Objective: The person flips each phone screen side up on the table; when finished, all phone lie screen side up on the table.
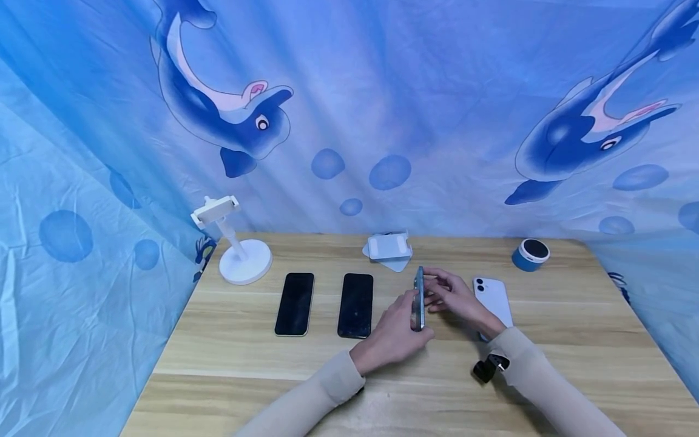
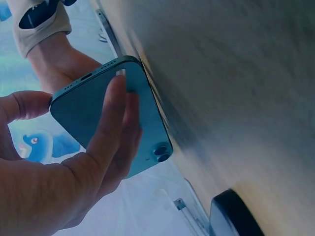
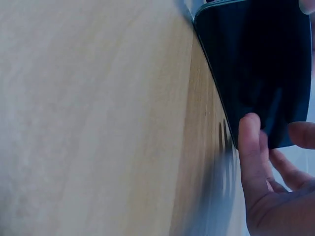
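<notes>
Teal phone (image 2: 83,105) is raised on its side, its handling seemingly unfinished, with the left hand (image 1: 395,332) gripping it and the right hand (image 1: 457,298) loosely outstretched at its screen (image 3: 275,64).

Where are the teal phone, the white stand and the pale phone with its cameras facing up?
Teal phone (image 2: 83,105): left wrist view, on its back.
White stand (image 1: 230,235): head view, on its stem.
Pale phone (image 1: 494,297): head view, on its back.

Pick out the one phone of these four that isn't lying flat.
The teal phone: the left hand holds it up on edge. The leftmost phone and its black neighbour lie screen up; the pale phone lies camera side up.
</notes>
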{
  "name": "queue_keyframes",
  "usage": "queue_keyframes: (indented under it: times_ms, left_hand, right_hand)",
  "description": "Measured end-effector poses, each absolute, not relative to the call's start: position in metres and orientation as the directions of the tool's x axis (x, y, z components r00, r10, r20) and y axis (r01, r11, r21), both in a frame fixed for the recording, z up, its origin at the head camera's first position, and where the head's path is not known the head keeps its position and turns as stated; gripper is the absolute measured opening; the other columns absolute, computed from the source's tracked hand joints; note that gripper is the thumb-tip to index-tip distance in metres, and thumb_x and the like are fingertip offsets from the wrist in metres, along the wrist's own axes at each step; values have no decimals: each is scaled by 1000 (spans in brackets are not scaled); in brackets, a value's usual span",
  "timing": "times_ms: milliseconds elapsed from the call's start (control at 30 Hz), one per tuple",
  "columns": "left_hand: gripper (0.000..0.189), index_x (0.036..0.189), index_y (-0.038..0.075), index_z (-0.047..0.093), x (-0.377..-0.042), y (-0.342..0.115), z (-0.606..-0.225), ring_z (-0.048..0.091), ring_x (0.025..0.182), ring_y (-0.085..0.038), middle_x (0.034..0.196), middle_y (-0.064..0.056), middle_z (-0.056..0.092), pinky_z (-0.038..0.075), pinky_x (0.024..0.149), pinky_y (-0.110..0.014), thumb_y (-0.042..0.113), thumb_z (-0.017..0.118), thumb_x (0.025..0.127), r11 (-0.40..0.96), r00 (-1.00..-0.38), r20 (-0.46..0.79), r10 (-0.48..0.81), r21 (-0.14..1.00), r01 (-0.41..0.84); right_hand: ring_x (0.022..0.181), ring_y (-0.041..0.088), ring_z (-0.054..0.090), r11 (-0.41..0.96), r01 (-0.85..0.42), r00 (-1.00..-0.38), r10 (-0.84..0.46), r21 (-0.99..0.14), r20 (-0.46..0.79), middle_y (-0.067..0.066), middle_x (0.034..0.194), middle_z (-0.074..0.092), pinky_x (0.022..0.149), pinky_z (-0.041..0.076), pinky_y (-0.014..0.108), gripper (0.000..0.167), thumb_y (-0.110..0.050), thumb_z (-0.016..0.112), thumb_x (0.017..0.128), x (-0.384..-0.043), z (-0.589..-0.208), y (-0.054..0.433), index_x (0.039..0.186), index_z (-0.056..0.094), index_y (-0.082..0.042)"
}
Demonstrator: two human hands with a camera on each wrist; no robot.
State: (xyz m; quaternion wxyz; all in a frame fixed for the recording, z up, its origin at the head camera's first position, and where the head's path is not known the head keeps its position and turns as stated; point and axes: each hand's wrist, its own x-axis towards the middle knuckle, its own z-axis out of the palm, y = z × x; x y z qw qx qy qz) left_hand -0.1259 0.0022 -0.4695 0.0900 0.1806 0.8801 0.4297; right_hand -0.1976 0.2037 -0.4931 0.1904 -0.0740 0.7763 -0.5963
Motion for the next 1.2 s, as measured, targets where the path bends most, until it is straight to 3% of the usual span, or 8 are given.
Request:
queue_keyframes:
  times_ms: [133, 367, 633, 800, 933, 1200]
  left_hand:
    - [73, 151, 4, 44, -128, 0, -467, 66, 93, -13, 125, -8, 61, 51, 77, -19, 20, 74, 87, 491, -914, 15, 406, 840, 232]
    - [78, 153, 3, 42, -130, -3, -464, 64, 89, -6, 126, -10, 60, 52, 76, -18, 14, 75, 84, 443, -916, 14, 400, 872, 207]
    - [79, 154, -1, 43, -131, -13, -465, 66, 89, -9, 123, -12, 59, 54, 75, -18, 4, 72, 80, 406, -929, -6, 369, 901, 155]
    - [78, 152, -3, 45, -133, -18, -467, 65, 86, -7, 118, -11, 59, 53, 75, -17, 1, 73, 80, 428, -930, -13, 368, 890, 158]
    - [75, 150, -5, 47, -133, -20, -469, 62, 84, -7, 111, -7, 57, 52, 77, -19, 1, 76, 81, 492, -933, -24, 360, 854, 168]
    - [76, 149, -6, 47, -134, -25, -470, 64, 84, -10, 108, -8, 57, 51, 79, -21, 4, 83, 82, 548, -933, -58, 354, 822, 156]
  right_hand:
    - [97, 20, 74, 294, 133, -913, -334, -947, -232, 24, 124, 68, 82, 64, 35, 54, -26, 55, 109, -197, -493, 206, 156, 41, -2]
    - [105, 24, 72, 311, 127, -913, -335, -942, -233, 31, 134, 59, 86, 63, 35, 51, -10, 56, 107, -195, -492, 207, 155, 42, -1]
    - [111, 27, 71, 304, 157, -913, -317, -940, -255, 31, 139, 54, 92, 62, 40, 65, -21, 72, 100, -195, -492, 206, 155, 43, -1]
    - [105, 23, 69, 350, 125, -917, -317, -928, -243, 30, 136, 55, 87, 62, 34, 70, -22, 76, 96, -194, -490, 207, 154, 44, 0]
    - [97, 22, 63, 420, 70, -929, -302, -905, -212, 27, 131, 59, 79, 55, 28, 69, -24, 79, 93, -193, -488, 206, 151, 48, -1]
    - [92, 22, 61, 478, 20, -940, -290, -878, -179, 25, 127, 62, 74, 48, 27, 66, -21, 81, 92, -194, -488, 204, 148, 53, -2]
